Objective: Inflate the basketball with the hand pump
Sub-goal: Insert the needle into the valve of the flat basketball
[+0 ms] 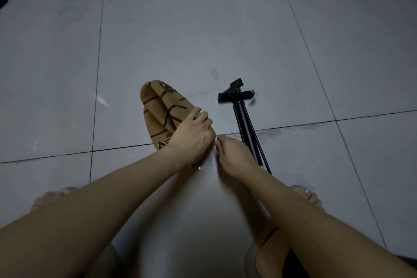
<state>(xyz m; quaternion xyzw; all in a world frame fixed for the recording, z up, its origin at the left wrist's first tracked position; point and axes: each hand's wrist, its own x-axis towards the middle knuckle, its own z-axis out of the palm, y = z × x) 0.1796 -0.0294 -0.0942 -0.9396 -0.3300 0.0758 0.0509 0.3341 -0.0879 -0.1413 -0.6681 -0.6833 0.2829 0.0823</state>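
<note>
The basketball [163, 113] lies flat and folded on the tiled floor [203, 29], wholly deflated, with the pump [244, 124] lying just beside it to the right, its handle pointing away from the person. The left hand [191, 135] is clamped on the ball's near edge, fingers curled over the fold. The right hand [234, 153] sits close against it, fingertips pinched together at a point between the two hands; it seems to be holding something thin, perhaps the needle or the hose end, though the view is too dim and small to be sure. The step in hand looks like fitting the needle to the valve, so inflating proper has not begun. The next move calls for a steady ball and a straight, gentle push into the valve, then standing the pump upright and freeing a hand for its handle. Both feet rest at the frame's lower edges.
</note>
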